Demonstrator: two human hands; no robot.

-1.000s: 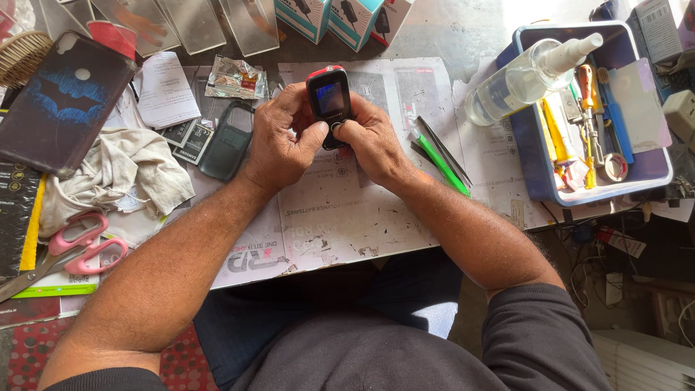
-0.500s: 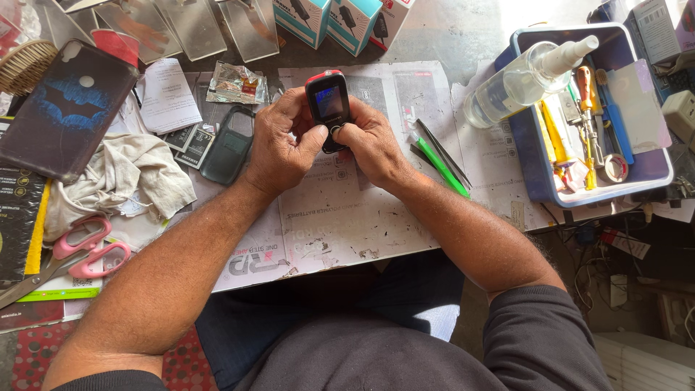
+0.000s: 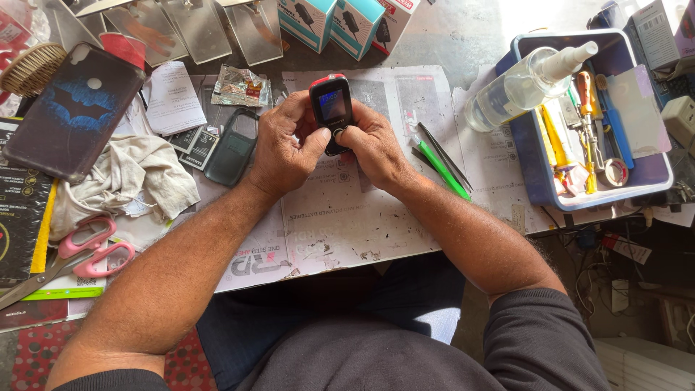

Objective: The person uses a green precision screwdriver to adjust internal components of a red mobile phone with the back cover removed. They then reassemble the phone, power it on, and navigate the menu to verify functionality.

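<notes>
Bright daylight from upper right, overexposed glare there, sharp focus.

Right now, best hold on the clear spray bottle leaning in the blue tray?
Probably grip the spray bottle around its round mid-body, coming from above on the newspaper side. It lies tilted over the blue tray's rim, nozzle pointing into the tools, so the body is the free, wide part.

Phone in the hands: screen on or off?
On. The small phone shows a lit bluish screen, held upright between the left hand and right hand, with both thumbs low on its front.
</notes>
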